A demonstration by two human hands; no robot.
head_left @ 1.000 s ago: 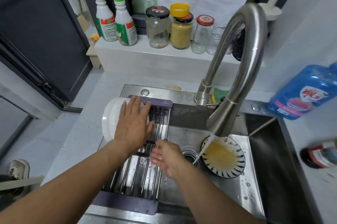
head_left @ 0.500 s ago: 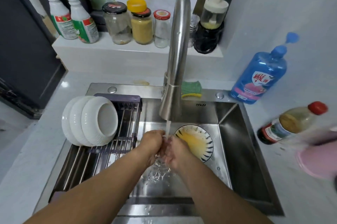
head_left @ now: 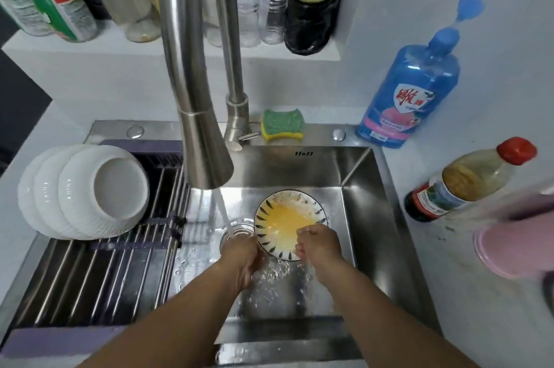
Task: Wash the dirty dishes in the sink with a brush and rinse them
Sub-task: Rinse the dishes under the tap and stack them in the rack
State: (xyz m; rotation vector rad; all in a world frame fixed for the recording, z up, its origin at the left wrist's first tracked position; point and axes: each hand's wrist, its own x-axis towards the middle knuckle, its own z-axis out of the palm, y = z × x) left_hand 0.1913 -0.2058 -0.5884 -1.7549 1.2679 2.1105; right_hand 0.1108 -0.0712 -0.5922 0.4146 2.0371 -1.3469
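Observation:
A dirty bowl (head_left: 284,217) with a dark-striped rim and yellow residue lies on the floor of the steel sink (head_left: 362,205). Water runs from the tall faucet (head_left: 207,157) and lands beside the drain (head_left: 239,228). My left hand (head_left: 242,259) hangs under the stream just left of the bowl, fingers loosely curled, holding nothing. My right hand (head_left: 317,247) sits over the bowl's near rim with curled fingers; whether it grips the rim is hidden. Water splashes between my wrists.
Three white bowls (head_left: 90,190) lean on the roll-up drying rack (head_left: 105,277) over the sink's left half. A green-yellow sponge (head_left: 281,124) lies behind the faucet. A blue detergent bottle (head_left: 413,91), a sauce bottle (head_left: 464,184) and a pink container (head_left: 515,247) stand on the right counter.
My left hand left the white bowls, both hands met under the stream, and now they have parted. The right hand has shifted onto the dirty bowl's near rim.

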